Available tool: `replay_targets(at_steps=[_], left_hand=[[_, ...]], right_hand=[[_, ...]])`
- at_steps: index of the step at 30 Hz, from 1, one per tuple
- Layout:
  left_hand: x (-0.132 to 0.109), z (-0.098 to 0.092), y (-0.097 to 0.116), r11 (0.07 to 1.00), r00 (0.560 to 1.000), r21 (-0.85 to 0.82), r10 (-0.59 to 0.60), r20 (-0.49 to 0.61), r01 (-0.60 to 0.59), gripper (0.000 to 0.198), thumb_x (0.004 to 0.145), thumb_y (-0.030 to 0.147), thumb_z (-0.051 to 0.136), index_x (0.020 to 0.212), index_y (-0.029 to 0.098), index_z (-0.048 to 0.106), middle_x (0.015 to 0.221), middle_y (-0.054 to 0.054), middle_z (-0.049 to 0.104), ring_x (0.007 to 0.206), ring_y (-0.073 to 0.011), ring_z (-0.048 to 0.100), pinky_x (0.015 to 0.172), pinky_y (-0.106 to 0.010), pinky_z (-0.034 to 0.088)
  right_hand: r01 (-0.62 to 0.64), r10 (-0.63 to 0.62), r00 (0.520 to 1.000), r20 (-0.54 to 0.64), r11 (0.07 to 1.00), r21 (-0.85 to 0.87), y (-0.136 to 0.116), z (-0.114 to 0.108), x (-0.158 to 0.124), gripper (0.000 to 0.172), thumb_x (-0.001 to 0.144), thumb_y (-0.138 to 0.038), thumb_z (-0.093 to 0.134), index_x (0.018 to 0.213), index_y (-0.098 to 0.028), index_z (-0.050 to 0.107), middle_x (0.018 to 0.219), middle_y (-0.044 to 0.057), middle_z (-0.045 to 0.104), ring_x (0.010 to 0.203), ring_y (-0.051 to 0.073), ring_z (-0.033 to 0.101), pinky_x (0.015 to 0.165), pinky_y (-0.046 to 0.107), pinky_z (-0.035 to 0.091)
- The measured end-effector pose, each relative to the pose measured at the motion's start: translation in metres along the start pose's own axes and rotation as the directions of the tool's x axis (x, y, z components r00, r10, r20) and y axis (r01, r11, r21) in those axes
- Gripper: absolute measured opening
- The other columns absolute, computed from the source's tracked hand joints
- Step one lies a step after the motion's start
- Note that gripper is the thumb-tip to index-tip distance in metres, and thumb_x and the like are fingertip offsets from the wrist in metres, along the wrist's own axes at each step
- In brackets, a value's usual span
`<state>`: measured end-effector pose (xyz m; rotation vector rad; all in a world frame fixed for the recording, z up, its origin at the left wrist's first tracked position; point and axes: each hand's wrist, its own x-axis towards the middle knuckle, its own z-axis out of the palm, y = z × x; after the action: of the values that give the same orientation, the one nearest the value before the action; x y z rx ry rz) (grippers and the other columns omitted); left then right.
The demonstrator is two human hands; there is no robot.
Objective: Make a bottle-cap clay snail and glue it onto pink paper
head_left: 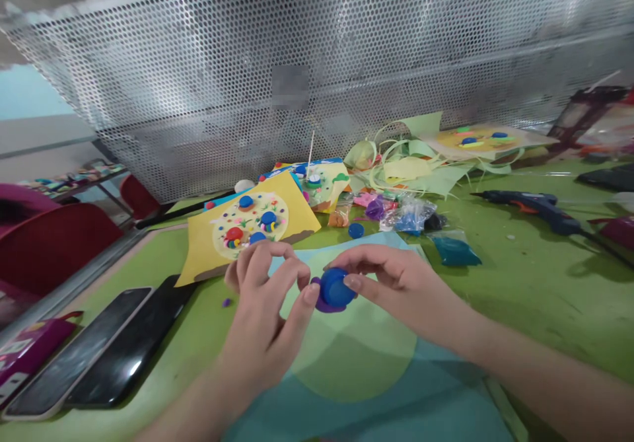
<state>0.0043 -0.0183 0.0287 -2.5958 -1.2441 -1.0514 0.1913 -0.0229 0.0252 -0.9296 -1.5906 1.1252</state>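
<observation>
My right hand (396, 283) grips a blue bottle cap (337, 287) between thumb and fingers, holding it above the paper. Purple modelling clay (329, 306) runs along the cap's lower and left edge. The thumb and index finger of my left hand (270, 303) pinch at the left end of this clay. Below both hands lies a light blue sheet (317, 415) with a pale green paper circle (356, 369) on it. Another blue cap (355, 230) rests just beyond the sheet, and a purple clay bit (226, 302) lies to the left.
A yellow card (198, 237) with caps and clay dots lies back left. Two phones (133, 343) lie left. Clay bags (409, 212), a teal packet (453, 249) and paper strips (411, 168) sit behind. At right is a glue gun (539, 207); a perforated metal panel (222, 85) stands behind.
</observation>
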Motion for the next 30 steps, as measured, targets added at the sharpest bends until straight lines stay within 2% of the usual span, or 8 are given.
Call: replay_targets(at_steps=[7, 13, 17, 21, 27, 30], left_hand=[[0.001, 0.002, -0.001, 0.991, 0.996, 0.110, 0.086, -0.028, -0.083, 0.018, 0.087, 0.019, 0.041, 0.074, 0.021, 0.054, 0.093, -0.005, 0.046, 0.090, -0.0241, 0.041, 0.071, -0.039, 0.027], [0.003, -0.001, -0.003, 0.989, 0.994, 0.103, 0.105, 0.022, -0.107, 0.019, 0.088, 0.018, 0.039, 0.076, 0.021, 0.053, 0.097, -0.006, 0.046, 0.095, -0.0253, 0.040, 0.074, -0.042, 0.027], [0.004, -0.003, -0.006, 0.994, 0.995, 0.044, 0.096, 0.013, -0.096, 0.027, 0.092, 0.027, 0.029, 0.080, 0.021, 0.052, 0.096, -0.008, 0.046, 0.094, -0.0259, 0.041, 0.078, -0.046, 0.029], [0.003, -0.003, -0.010, 0.986, 0.988, 0.071, 0.150, -0.023, -0.148, 0.032, 0.092, 0.035, 0.026, 0.081, 0.020, 0.051, 0.096, -0.009, 0.046, 0.091, -0.0263, 0.042, 0.078, -0.046, 0.030], [0.004, -0.004, -0.009, 0.976, 0.985, 0.142, 0.169, -0.029, -0.164, 0.015, 0.088, 0.027, 0.039, 0.078, 0.021, 0.049, 0.094, -0.008, 0.047, 0.089, -0.0254, 0.042, 0.075, -0.044, 0.029], [0.004, -0.005, -0.007, 0.972, 0.980, 0.127, 0.199, -0.013, -0.196, 0.013, 0.086, 0.030, 0.041, 0.080, 0.020, 0.048, 0.094, -0.008, 0.047, 0.088, -0.0260, 0.042, 0.075, -0.044, 0.030]], right_hand=[[0.016, -0.016, 1.000, 0.006, 0.999, -0.037, -0.001, 0.000, -0.001, 0.011, 0.080, -0.023, 0.056, 0.087, -0.018, 0.063, 0.085, 0.003, 0.067, 0.078, 0.014, 0.060, 0.072, 0.026, 0.049], [0.018, -0.017, 1.000, 0.005, 0.999, -0.030, 0.001, 0.000, -0.002, 0.010, 0.080, -0.022, 0.056, 0.087, -0.018, 0.063, 0.085, 0.003, 0.067, 0.077, 0.015, 0.061, 0.071, 0.026, 0.049], [0.029, -0.029, 1.000, 0.000, 0.999, -0.045, 0.002, 0.000, -0.003, 0.011, 0.080, -0.022, 0.056, 0.088, -0.019, 0.063, 0.086, 0.003, 0.067, 0.078, 0.014, 0.060, 0.072, 0.026, 0.049], [0.033, -0.032, 0.999, 0.023, 0.998, -0.050, 0.000, 0.000, -0.002, 0.010, 0.080, -0.021, 0.056, 0.087, -0.018, 0.063, 0.085, 0.003, 0.067, 0.078, 0.014, 0.060, 0.073, 0.025, 0.049], [0.019, -0.019, 1.000, 0.003, 0.999, -0.031, -0.001, 0.000, -0.001, 0.009, 0.079, -0.021, 0.057, 0.086, -0.018, 0.062, 0.084, 0.003, 0.067, 0.078, 0.014, 0.060, 0.072, 0.025, 0.049], [0.018, -0.017, 1.000, 0.010, 0.999, -0.035, -0.001, 0.000, -0.001, 0.010, 0.080, -0.022, 0.056, 0.087, -0.018, 0.063, 0.085, 0.003, 0.067, 0.078, 0.014, 0.060, 0.073, 0.026, 0.048]])
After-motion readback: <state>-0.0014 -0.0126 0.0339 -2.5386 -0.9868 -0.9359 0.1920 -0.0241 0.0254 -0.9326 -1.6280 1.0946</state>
